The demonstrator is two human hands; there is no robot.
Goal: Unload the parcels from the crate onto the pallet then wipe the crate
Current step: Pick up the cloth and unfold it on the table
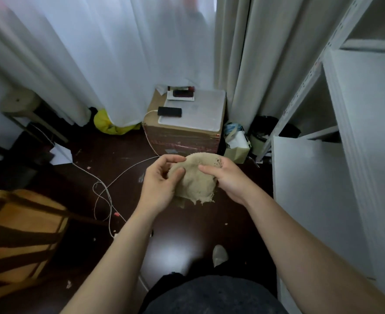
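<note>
A beige frayed cloth hangs at chest height between both hands, above the dark floor. My left hand pinches its left edge with thumb and fingers. My right hand grips its right side, fingers curled over the top. A wooden slatted crate stands at the lower left on the floor, only partly in view; its inside is not visible. No parcels or pallet can be made out.
A taped cardboard box stands ahead by the curtains, with a white tray and a phone on it. A white cable loops across the floor. White shelving lines the right. Bags and a bin fill the corner.
</note>
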